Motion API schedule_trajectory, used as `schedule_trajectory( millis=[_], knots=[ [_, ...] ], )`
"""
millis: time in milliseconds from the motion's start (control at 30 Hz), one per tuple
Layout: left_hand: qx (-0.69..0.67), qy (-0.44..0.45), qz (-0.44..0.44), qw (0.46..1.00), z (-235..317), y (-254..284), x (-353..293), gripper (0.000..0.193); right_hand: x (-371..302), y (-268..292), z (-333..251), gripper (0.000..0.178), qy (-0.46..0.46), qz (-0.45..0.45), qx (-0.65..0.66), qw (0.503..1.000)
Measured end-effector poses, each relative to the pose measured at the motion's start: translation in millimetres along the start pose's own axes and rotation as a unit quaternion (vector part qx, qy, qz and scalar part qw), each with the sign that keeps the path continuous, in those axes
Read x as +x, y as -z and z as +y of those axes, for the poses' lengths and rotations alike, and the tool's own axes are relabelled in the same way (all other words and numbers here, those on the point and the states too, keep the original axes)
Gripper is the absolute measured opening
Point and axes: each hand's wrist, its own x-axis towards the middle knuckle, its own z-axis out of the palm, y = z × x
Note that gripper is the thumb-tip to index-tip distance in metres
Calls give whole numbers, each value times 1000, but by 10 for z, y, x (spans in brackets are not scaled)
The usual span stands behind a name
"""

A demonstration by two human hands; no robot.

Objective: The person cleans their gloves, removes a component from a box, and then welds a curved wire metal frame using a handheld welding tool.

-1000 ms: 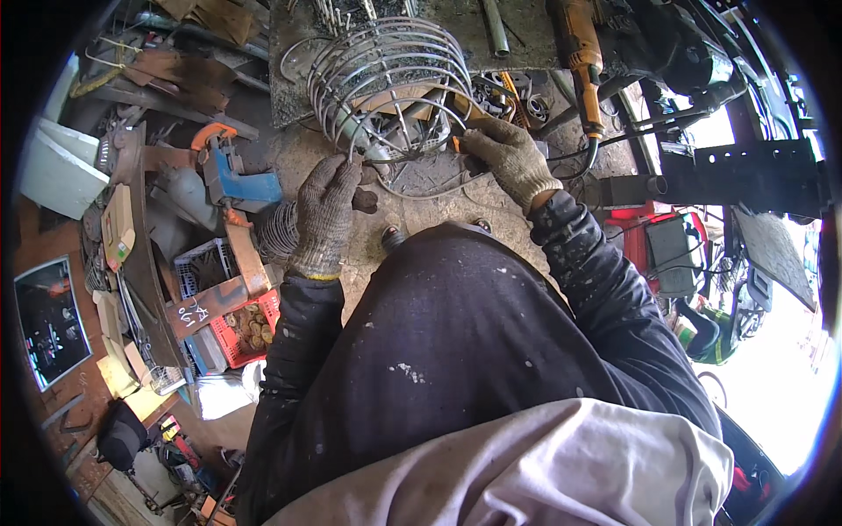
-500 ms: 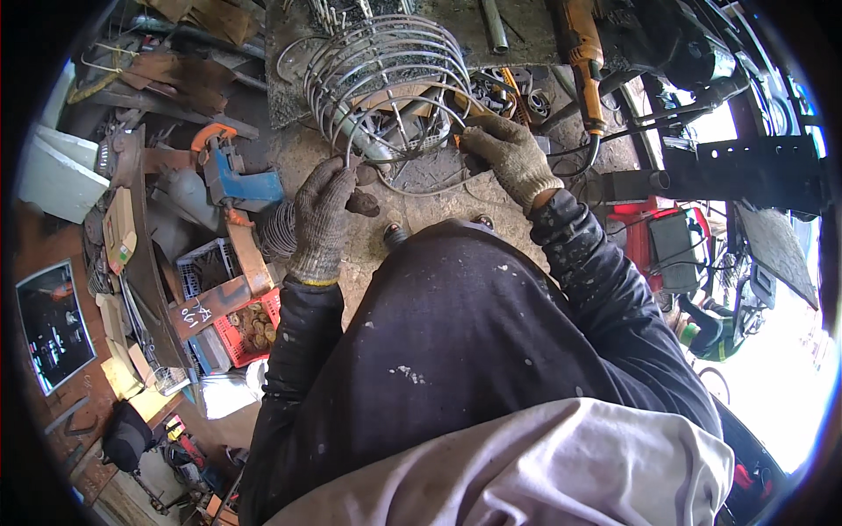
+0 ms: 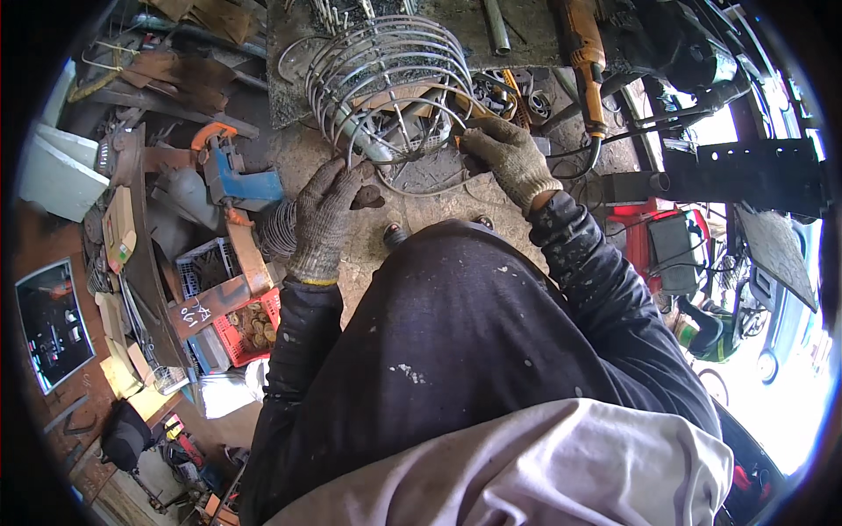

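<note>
A round cage of bent metal wire, its rings tied by crosswise rods, rests at the edge of the dark worktop in front of me. My left hand, in a dirty knit glove, is closed with thumb and fingers round the near left end of a wire ring. On the other side, my gloved right hand pinches the same cage's near right part; its fingertips are partly hidden. Through the rings, a pale pipe and a crate of odd parts show below.
An orange power tool with a black cord lies right of the cage, beside a metal tube. To the left stand a blue and orange clamp-like tool, a coil of wire and a red crate of small parts.
My left fingers have shifted slightly on the wire, while the cage and my right hand stay nearly in place. A pale blue vehicle shows more at the right edge.
</note>
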Motion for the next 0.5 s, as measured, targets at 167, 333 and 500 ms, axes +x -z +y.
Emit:
schedule_trajectory(
  millis=[167,333,500],
  knots=[
    [-15,10,-2,1000,-58,51,35,33,9,4,19,31,-1,2,-8,1000],
    [123,-16,-1,992,9,36,49,31,67,20,96,31,9,3,-16,1000],
    [88,-35,-1,995,-154,100,110,33,71,11,76,32,-3,-7,-8,1000]
  ],
)
